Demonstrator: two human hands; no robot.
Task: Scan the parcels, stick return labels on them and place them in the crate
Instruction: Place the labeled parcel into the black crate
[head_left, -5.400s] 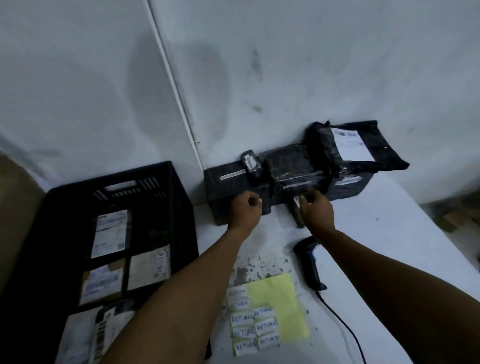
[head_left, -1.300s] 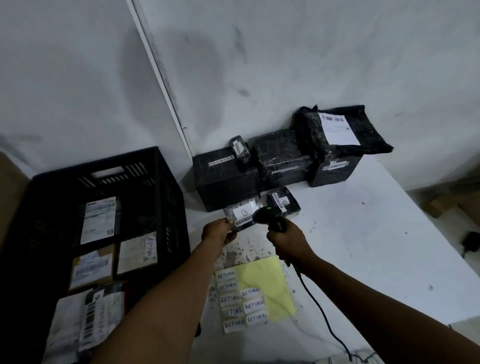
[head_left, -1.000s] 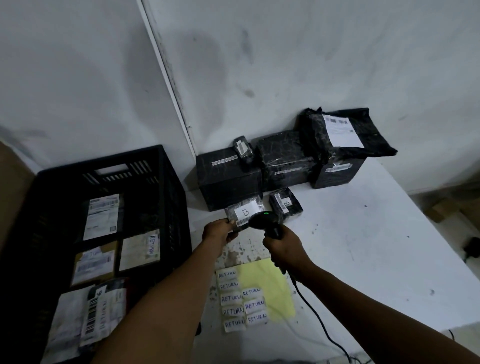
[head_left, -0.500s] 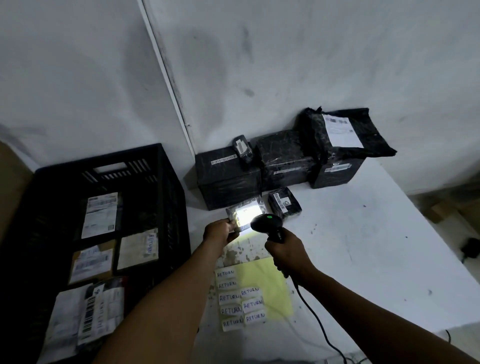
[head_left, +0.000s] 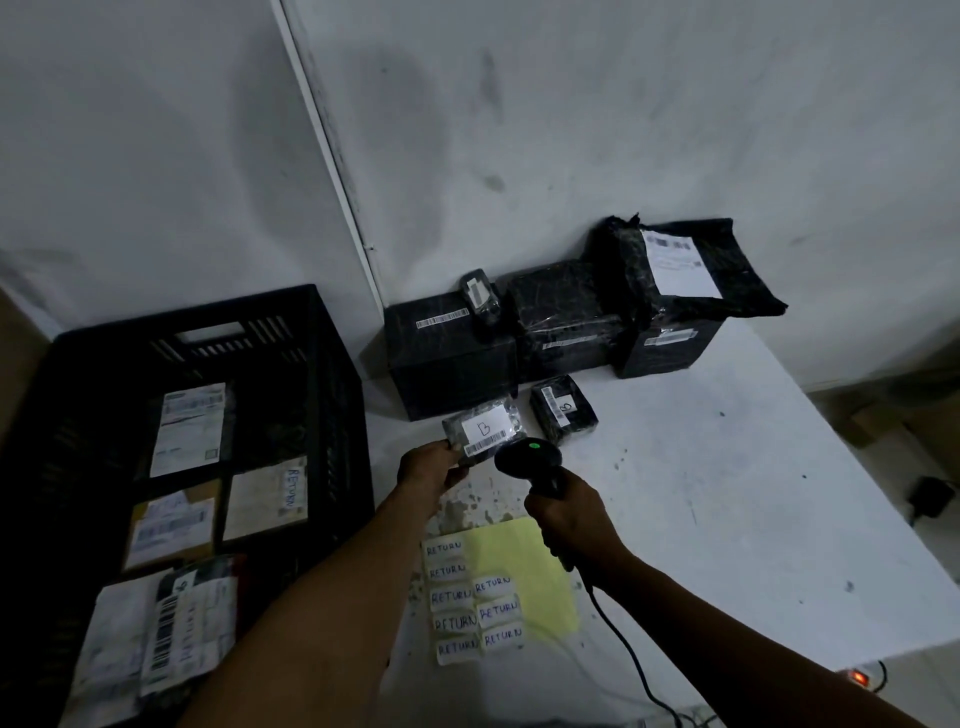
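Observation:
My left hand (head_left: 428, 470) grips a small black parcel (head_left: 485, 430) by its left end, its white label with a "B" and a barcode facing up. My right hand (head_left: 569, 519) holds the black barcode scanner (head_left: 530, 460), whose head with a green light points at that label from just below. A second small black parcel (head_left: 563, 410) lies on the white table (head_left: 727, 509) to the right. The yellow sheet (head_left: 524, 571) with several white RETURN labels (head_left: 454, 597) lies near my arms. The black crate (head_left: 208, 332) on the left holds several labelled parcels.
Three larger black-wrapped boxes (head_left: 452, 358) stand along the wall, with a tiny parcel (head_left: 480, 296) on the left one and a black bag parcel (head_left: 680, 265) on the right one. The scanner cable (head_left: 631, 660) trails off the table's near edge. A power strip light (head_left: 860, 692) glows bottom right.
The scanner's bright beam that lit the parcel label half a second ago is off. Both hands hold nearly the same pose.

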